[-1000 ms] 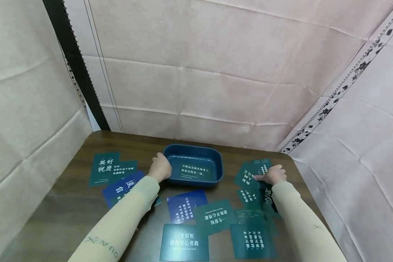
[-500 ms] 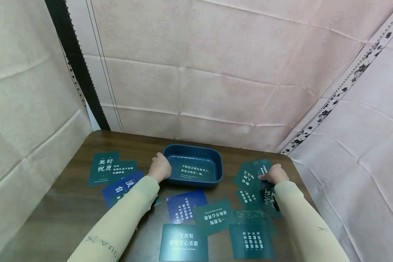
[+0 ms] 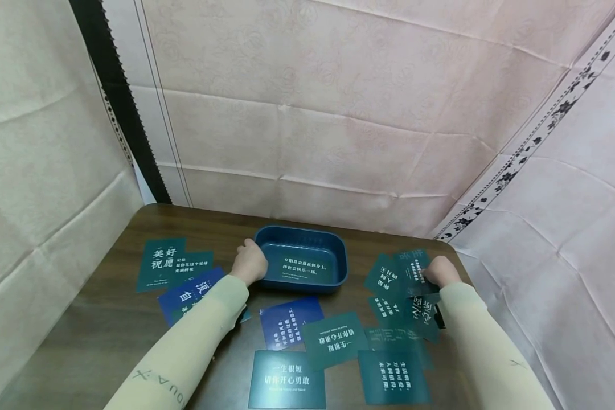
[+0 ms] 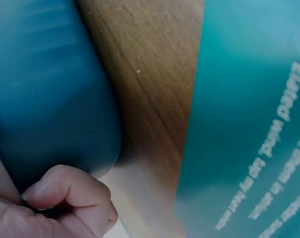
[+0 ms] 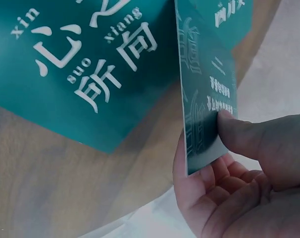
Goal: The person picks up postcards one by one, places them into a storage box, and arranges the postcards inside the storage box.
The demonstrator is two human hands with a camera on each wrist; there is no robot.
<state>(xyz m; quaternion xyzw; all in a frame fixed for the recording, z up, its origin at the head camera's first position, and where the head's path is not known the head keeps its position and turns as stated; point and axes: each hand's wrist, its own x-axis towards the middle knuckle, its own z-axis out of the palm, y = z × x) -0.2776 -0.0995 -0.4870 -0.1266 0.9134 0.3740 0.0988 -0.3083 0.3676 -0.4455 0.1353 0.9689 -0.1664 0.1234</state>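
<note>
My right hand (image 3: 442, 271) pinches a dark green card (image 5: 204, 84) by one edge, thumb on its printed face and curled fingers behind. In the right wrist view the card stands tilted up from the table. Beneath and beside it lies a green card with large white characters (image 5: 90, 64). My left hand (image 3: 249, 262) grips the left end of a blue plastic tray (image 3: 340, 267), fingers curled at its edge; part of that grip is hidden in the left wrist view. Inside the tray lies a green card with white writing (image 3: 302, 270).
More green cards (image 3: 394, 378) overlap on the right of the brown wooden table (image 3: 82, 341). A blue card (image 3: 287, 324) and several green ones lie in front of the tray. At the left, green and blue cards (image 3: 156, 267) overlap, partly behind my left sleeve. Cloth hangs around the table.
My right hand has moved slightly right and its thumb has drawn in on a card, which now shows more of its face. My left hand and the tray have stayed put.
</note>
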